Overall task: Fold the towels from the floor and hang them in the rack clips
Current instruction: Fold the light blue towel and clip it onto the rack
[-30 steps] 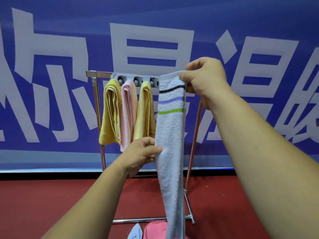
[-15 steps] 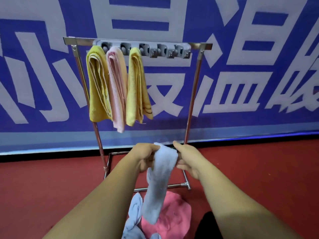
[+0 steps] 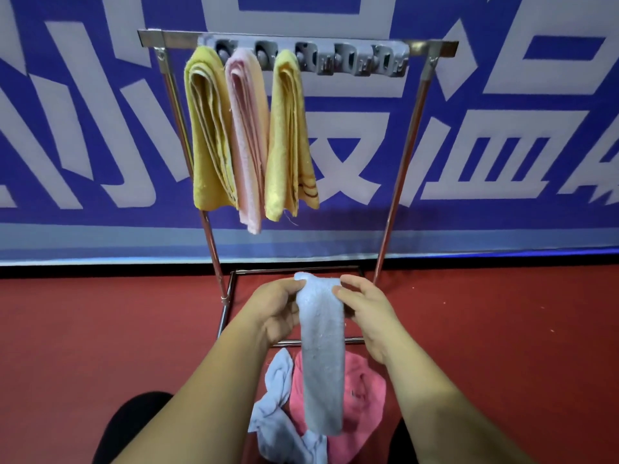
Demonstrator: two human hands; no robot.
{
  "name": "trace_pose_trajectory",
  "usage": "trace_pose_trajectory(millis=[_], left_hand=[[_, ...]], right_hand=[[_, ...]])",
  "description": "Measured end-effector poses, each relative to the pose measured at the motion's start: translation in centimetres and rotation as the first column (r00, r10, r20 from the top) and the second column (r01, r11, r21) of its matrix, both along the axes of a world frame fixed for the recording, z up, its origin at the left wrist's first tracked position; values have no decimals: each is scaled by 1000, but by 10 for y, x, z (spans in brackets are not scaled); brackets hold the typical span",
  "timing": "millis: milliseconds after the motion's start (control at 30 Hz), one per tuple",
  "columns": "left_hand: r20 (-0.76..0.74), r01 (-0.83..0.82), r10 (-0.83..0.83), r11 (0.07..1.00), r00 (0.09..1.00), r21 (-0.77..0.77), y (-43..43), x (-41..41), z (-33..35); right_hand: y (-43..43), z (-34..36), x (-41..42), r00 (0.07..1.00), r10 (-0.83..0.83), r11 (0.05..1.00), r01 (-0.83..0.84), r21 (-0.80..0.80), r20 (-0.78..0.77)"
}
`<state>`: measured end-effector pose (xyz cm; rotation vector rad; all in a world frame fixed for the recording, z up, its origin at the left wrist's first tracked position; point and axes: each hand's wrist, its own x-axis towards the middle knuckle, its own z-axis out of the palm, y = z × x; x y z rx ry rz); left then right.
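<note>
Hands first: left hand (image 3: 278, 309) and right hand (image 3: 365, 313) both pinch the top of the pale blue towel (image 3: 321, 363), fingers (image 3: 348, 283) curled round its edges. It hangs between them as a folded strip. Reads light, limp, grippy terry, so I'd hold at the fold. Under it on the floor (image 3: 100, 329): crumpled blue towel (image 3: 278, 413), pink towel (image 3: 365, 396). Beyond, rack (image 3: 398, 182): three hung towels (image 3: 248, 128), free clips (image 3: 351, 61) to their right.
</note>
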<state>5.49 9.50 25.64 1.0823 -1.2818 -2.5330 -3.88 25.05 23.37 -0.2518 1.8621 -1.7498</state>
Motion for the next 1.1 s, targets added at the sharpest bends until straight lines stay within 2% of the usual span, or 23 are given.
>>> trace_pose_trajectory(millis=[167, 233, 367, 467, 567, 633, 733, 900, 1100], left_hand=[[-79, -9, 7, 1000, 997, -23, -9, -9, 23], [-98, 14, -24, 995, 995, -101, -9, -9, 33], [-91, 173, -209, 938, 974, -301, -5, -5, 43], [-222, 150, -205, 959, 953, -240, -9, -7, 45], [-285, 119, -175, 972, 942, -205, -9, -9, 49], [-255, 109, -165, 969, 953, -220, -8, -13, 47], [-211, 83, -116, 984, 971, -158, -2, -14, 45], [-190, 230, -280, 942, 941, -245, 1, -6, 39], [-283, 210, -277, 947, 918, -245, -5, -8, 44]], right_hand=[[-11, 31, -9, 998, -37, 988, 28, -151, -58], [-16, 44, -13, 996, -56, 982, 43, -182, -65], [-21, 65, -20, 993, -109, 973, 97, -208, -45], [-20, 80, -21, 997, -75, 954, 70, -292, -7], [-17, 82, -16, 1000, 3, 969, -10, -249, -30], [-17, 83, -16, 997, -11, 979, -6, -204, -81], [-17, 90, -17, 994, -26, 982, 7, -187, -102], [-11, 104, -19, 995, -63, 985, 49, -168, -77], [-7, 103, -25, 997, -39, 989, 29, -147, -60]])
